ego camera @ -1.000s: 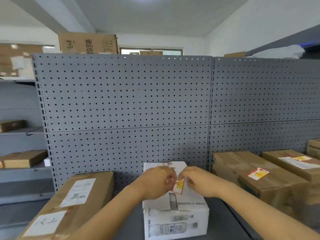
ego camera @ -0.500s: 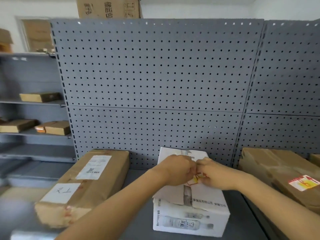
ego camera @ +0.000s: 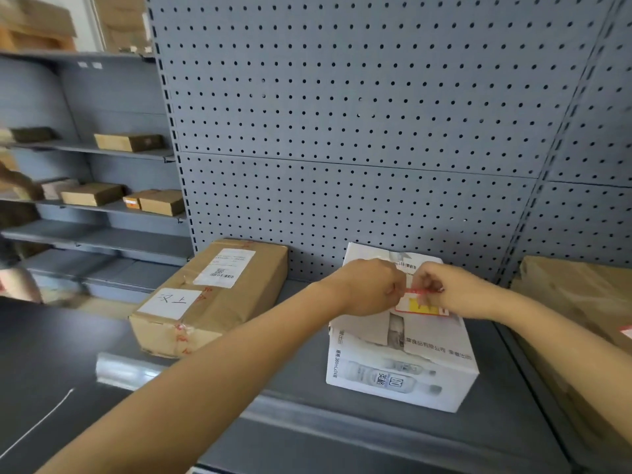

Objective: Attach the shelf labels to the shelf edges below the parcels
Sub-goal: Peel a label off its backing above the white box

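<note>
A red, white and yellow shelf label (ego camera: 418, 304) is pinched between both hands above a white parcel box (ego camera: 400, 367) printed with bottles. My left hand (ego camera: 367, 289) grips the label's left end, my right hand (ego camera: 455, 290) its right end; the fingers hide much of the label. The white box sits on a grey shelf, whose front edge (ego camera: 307, 413) runs below it. A brown parcel (ego camera: 212, 295) with white labels lies to the left on the same shelf.
A grey pegboard back panel (ego camera: 342, 131) rises behind the parcels. Another brown parcel (ego camera: 581, 302) fills the right side. Further grey shelves (ego camera: 95, 206) at the left carry small brown boxes. A dark surface (ego camera: 41, 388) lies at lower left.
The view has tilted down and swung left, so the shelf edge and left shelves show. Both hands stay together on the label over the white box.
</note>
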{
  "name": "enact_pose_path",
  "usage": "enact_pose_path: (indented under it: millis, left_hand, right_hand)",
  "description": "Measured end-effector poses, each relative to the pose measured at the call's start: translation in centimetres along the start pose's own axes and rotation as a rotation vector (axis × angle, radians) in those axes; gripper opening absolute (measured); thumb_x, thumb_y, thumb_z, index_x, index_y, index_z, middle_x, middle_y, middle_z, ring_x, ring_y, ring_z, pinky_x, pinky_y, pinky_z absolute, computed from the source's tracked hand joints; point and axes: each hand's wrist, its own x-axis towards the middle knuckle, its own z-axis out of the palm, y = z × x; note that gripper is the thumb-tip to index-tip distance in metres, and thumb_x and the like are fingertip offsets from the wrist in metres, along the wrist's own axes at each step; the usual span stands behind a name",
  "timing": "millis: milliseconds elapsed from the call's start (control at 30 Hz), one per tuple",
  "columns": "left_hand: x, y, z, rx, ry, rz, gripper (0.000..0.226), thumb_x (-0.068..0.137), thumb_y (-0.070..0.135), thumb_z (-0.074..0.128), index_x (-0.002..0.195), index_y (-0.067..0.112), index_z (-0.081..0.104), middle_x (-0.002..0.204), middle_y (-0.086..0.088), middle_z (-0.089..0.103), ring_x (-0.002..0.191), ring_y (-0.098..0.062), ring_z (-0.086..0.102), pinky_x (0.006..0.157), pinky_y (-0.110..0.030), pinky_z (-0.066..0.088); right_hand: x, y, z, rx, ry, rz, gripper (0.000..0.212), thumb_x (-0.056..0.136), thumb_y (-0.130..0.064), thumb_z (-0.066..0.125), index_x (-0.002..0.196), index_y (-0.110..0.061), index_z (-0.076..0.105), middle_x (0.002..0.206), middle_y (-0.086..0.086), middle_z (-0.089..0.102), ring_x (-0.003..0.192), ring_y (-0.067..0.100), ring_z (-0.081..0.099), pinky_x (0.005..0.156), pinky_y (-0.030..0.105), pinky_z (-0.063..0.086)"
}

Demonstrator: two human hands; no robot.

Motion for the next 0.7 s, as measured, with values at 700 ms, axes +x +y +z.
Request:
enact_pose_path:
  millis: [700]
  left_hand:
    - [-20.8,-4.5,-1.5,-0.124,0.077,0.047,0.019,0.090,0.025,0.049,0.095,0.016,0.065,0.097,-0.002,0.062,0.079,-0.025,0.059,0.068,-0.039,0.049]
  right_hand:
    - [-6.6,-17.3,14.5,0.237,0.552,-0.036,0.025,0.082,0.003,0.064,0.082,-0.021,0.067,0.077,-0.008,0.066,0.073,-0.002,0.060,0.064,0.006,0.043]
